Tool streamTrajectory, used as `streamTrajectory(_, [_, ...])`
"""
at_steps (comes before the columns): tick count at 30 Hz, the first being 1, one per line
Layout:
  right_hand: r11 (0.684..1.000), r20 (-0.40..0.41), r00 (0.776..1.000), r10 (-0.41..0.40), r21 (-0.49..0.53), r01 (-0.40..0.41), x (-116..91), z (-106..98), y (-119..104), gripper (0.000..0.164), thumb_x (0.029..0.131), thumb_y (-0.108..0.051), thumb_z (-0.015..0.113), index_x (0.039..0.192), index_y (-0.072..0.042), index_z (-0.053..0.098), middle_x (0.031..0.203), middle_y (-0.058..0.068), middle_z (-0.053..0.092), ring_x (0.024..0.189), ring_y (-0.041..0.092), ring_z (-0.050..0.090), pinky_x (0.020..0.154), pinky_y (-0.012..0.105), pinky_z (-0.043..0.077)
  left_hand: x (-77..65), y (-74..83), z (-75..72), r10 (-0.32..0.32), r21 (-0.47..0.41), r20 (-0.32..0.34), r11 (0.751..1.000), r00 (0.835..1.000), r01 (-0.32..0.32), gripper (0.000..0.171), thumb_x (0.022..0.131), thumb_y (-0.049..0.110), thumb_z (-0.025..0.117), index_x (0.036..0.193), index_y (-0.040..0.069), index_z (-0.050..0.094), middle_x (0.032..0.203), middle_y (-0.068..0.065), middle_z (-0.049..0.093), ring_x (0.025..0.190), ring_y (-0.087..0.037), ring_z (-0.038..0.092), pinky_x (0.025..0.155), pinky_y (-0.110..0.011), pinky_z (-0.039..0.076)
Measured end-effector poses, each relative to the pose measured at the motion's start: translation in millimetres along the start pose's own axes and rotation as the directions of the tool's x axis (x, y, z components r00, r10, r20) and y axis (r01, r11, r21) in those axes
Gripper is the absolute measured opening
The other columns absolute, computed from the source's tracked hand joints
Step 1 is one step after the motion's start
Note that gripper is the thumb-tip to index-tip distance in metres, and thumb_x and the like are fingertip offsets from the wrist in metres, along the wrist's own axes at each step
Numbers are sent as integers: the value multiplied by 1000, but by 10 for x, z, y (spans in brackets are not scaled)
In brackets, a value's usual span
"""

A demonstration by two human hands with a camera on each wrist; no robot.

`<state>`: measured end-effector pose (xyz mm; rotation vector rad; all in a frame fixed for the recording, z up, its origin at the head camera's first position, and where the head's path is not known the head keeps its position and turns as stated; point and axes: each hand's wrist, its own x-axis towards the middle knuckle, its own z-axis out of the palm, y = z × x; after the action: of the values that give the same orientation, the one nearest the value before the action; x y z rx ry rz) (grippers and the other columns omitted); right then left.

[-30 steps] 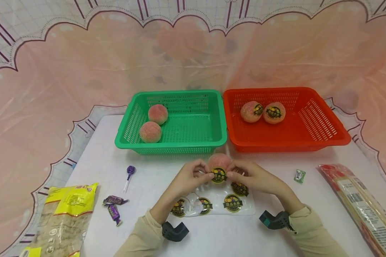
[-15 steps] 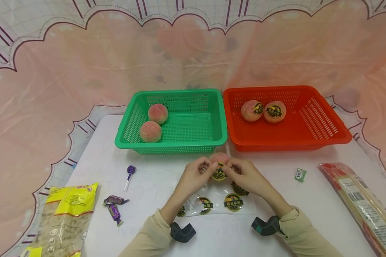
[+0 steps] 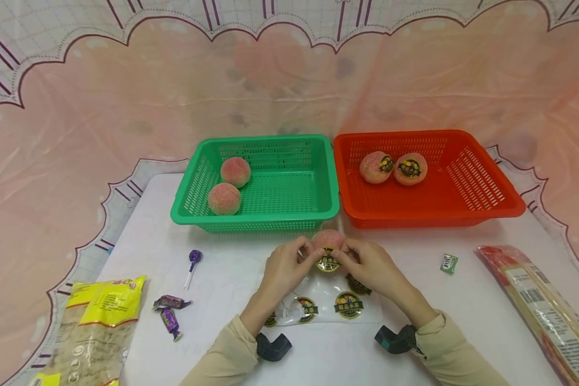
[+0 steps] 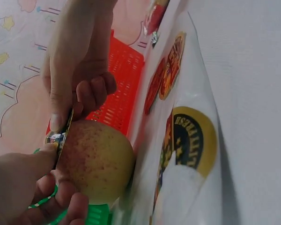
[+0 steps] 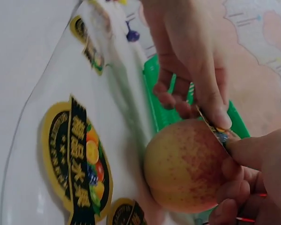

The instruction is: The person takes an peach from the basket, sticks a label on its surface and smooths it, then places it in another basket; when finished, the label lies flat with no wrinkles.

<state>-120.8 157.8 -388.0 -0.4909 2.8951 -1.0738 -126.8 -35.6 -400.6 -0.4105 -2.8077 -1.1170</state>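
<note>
A peach (image 3: 328,239) rests at the table's middle, in front of the baskets. A round black-and-gold fruit sticker (image 3: 328,260) lies against its near side. My left hand (image 3: 288,267) and right hand (image 3: 372,268) pinch the sticker from either side, thumbs on its face. In the left wrist view the sticker (image 4: 61,140) stands edge-on at the peach (image 4: 99,161); whether all of it touches the skin I cannot tell. Under my hands lies a clear sticker sheet (image 3: 325,316) with several similar stickers, partly covered by my left arm.
A green basket (image 3: 255,220) holds two plain peaches; a red basket (image 3: 434,217) holds two with stickers. Left lie a lollipop (image 3: 195,257), purple-wrapped candies (image 3: 170,320) and a yellow-topped bag (image 3: 101,316). Right are a small green packet (image 3: 448,264) and a long package (image 3: 540,305).
Both thumbs have moved inward, from the sticker's side edges onto its face. My wrists have come closer together. The peach stays in nearly the same place.
</note>
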Motion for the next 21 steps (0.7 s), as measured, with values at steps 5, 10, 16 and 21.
streamTrajectory(5, [998, -20, 1000, 20, -56, -21, -14, -22, 19, 34, 80, -45, 60, 93, -16, 48, 65, -5, 47, 56, 7, 44, 49, 20, 33, -2, -39, 8, 40, -5, -13, 999, 999, -40, 40, 78, 50, 58, 103, 20, 50, 84, 7, 57, 65, -3, 53, 53, -18, 41])
streamTrajectory(10, [996, 90, 996, -15, 94, 6, 7, 4, 77, 62, 83, -46, 55, 133, -18, 32, 121, 3, 49, 98, 19, 55, 80, 37, 49, -4, -95, -6, 157, -9, 31, 988, 987, -156, 55, 81, 45, 57, 130, 26, 40, 120, 4, 51, 95, -14, 58, 73, -27, 49])
streamTrajectory(16, [952, 190, 975, -112, 301, 51, 57, 50, 196, 61, 85, -39, 55, 138, -30, 25, 141, -4, 30, 113, 23, 49, 89, 33, 47, 26, -147, -46, 301, -68, 151, 954, 942, -294, 58, 83, 36, 57, 136, 27, 34, 140, 0, 37, 128, -15, 36, 102, -37, 35])
streamTrajectory(21, [926, 188, 968, -166, 366, 88, 78, 38, 224, 64, 84, -34, 58, 139, -25, 26, 142, -2, 29, 114, 23, 50, 87, 28, 48, 53, -154, -81, 311, -88, 198, 950, 930, -299, 61, 82, 35, 59, 136, 25, 34, 141, 0, 35, 130, -12, 33, 104, -34, 32])
